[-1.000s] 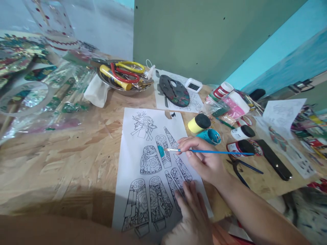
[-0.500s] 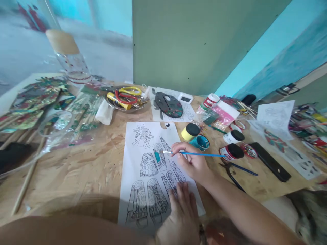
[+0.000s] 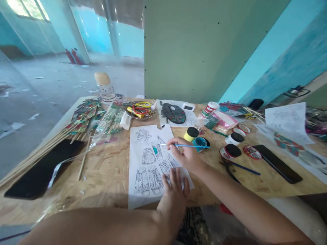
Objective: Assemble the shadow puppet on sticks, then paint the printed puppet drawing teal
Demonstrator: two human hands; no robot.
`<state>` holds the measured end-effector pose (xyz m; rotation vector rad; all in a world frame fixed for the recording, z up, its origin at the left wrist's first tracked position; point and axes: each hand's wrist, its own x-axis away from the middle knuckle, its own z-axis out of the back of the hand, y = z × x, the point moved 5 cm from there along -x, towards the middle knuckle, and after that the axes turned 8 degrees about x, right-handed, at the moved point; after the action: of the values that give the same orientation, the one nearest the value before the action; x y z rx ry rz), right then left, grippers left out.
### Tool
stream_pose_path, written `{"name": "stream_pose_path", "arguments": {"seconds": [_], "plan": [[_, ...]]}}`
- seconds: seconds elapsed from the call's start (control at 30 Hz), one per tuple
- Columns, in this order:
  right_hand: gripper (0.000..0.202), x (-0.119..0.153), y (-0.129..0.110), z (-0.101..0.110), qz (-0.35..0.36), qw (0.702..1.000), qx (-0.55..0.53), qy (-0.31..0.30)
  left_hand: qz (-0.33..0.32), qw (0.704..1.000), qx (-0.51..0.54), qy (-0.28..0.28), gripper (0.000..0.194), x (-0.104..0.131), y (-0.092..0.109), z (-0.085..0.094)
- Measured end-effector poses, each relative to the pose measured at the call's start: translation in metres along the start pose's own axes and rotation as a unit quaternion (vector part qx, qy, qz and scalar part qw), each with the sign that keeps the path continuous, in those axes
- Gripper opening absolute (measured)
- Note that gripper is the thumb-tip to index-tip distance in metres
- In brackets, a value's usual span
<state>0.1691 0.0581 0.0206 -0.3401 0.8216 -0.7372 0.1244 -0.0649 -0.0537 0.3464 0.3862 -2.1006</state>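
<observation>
A white sheet (image 3: 138, 149) with black patterned outline drawings lies on the wooden table. One narrow shape near its middle carries a small teal painted patch (image 3: 155, 150). My right hand (image 3: 184, 154) pinches a thin blue paintbrush (image 3: 190, 146) near its metal end. The brush's pale tip points left, close above the upper part of that shape; I cannot tell whether it touches. My left hand (image 3: 174, 189) lies flat with fingers spread on the sheet's lower right. Right of the sheet are an open jar of teal paint (image 3: 200, 144) and a yellow jar with a black lid (image 3: 191, 134).
Paint jars (image 3: 230, 151), pliers (image 3: 230, 170) and a black phone-like slab (image 3: 278, 163) lie to the right. Behind the sheet are a dark palette (image 3: 174, 113) and a metal bowl of tools (image 3: 140, 110). Wooden sticks (image 3: 46, 146) and a black tablet-like slab (image 3: 48, 170) lie left.
My view has shifted, showing more of the room and the table's left side. The brush tip sits slightly higher on the narrow shape. My left hand stays on the sheet.
</observation>
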Motion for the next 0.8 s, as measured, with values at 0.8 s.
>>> {"name": "stream_pose_path", "arguments": {"seconds": [0.8], "plan": [[0.007, -0.031, 0.012, 0.101, -0.007, 0.991, 0.022, 0.129, 0.009, 0.998, -0.03, 0.061, 0.041, 0.003, 0.01, -0.019]]}}
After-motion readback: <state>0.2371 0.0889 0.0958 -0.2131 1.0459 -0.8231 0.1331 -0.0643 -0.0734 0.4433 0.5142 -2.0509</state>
